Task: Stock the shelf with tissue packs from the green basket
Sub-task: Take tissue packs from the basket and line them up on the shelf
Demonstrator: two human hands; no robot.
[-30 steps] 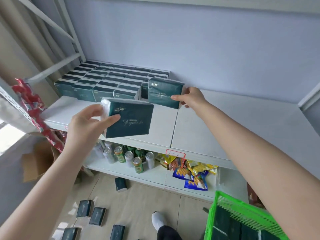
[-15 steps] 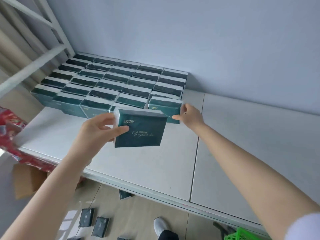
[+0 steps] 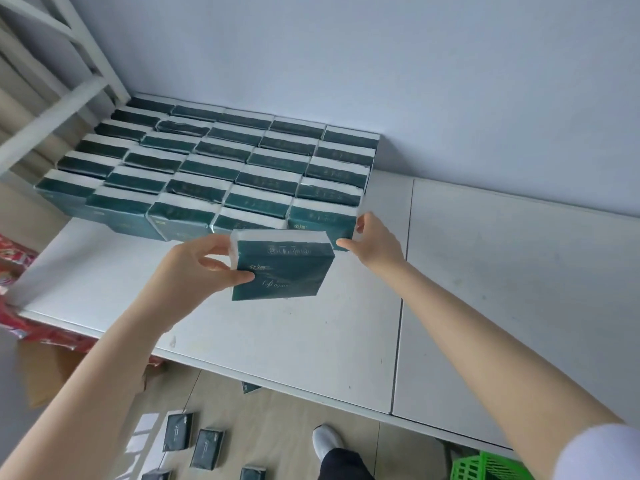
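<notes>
rightward, open shelf [image 3: 502, 271] beyond edge of packs [image 3: 242, 168]

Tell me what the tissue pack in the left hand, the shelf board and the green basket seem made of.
Tissue pack, held by the left hand: thin plastic film, dark green with white sides; it shows a slight sheen and creases. Shelf board: smooth matt white, probably painted metal or laminate. Green basket: likely moulded plastic, by its bright colour and lattice wall.
</notes>
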